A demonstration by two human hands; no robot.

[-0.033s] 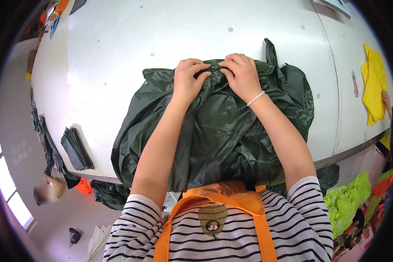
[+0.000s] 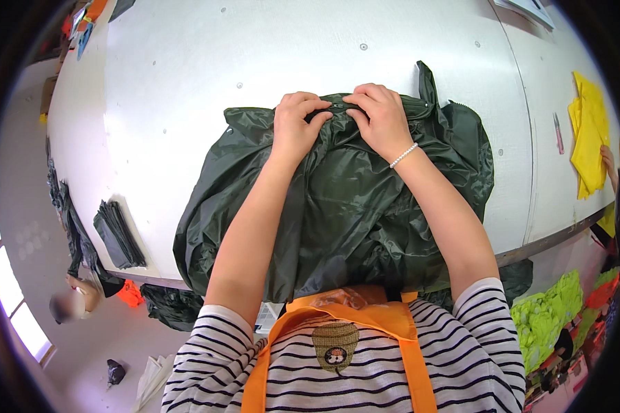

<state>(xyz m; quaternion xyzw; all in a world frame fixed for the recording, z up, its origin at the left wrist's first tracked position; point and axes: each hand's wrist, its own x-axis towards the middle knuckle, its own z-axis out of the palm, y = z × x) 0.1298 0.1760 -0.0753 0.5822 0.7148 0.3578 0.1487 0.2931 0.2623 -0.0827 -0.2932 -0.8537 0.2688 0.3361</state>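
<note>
One dark green garment [image 2: 351, 199] is lying across the middle of the worktop's [image 2: 186, 55] near edge. The left hand [image 2: 302, 124] and the right hand [image 2: 379, 118] are both pinching its far side between their fingers [image 2: 317, 106]. One folded dark stack [image 2: 118, 234] is resting by the near edge, leftward. One thin pink tool [image 2: 559, 134] and one yellow cloth [image 2: 589, 134] are lying toward the right edge, one co-worker's hand [image 2: 607, 160] resting at that cloth's side.
</note>
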